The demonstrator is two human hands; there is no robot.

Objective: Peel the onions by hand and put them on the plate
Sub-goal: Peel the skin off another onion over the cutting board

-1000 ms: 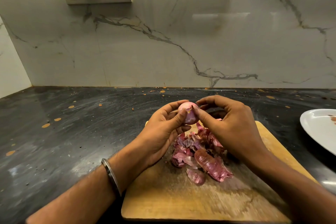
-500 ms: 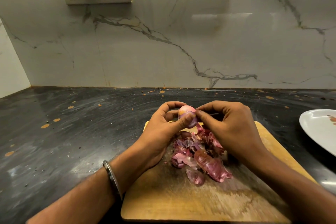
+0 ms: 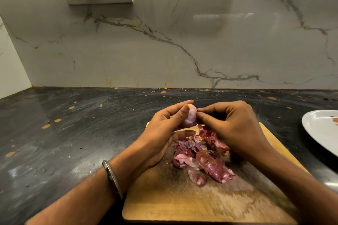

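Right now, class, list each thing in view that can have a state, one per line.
onion: mostly peeled, held above the board
left hand: gripping the onion
right hand: fingertips pinching at the onion
onion skins: loose, piled on the cutting board
plate: almost bare, no onion visible

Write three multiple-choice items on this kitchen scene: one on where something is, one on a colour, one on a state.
1. Where does the pile of onion skins lie?
A. on the plate
B. on the cutting board
C. on the bare counter

2. What colour is the plate?
A. white
B. black
C. blue

3. What is happening to the onion?
A. it rests on the board
B. it sits on the plate
C. both hands hold it above the board

Answers:
1 B, the skins sit on the cutting board under the hands.
2 A, its bare surface shows white at the right edge.
3 C, the left hand cups it while the right hand pinches its side.
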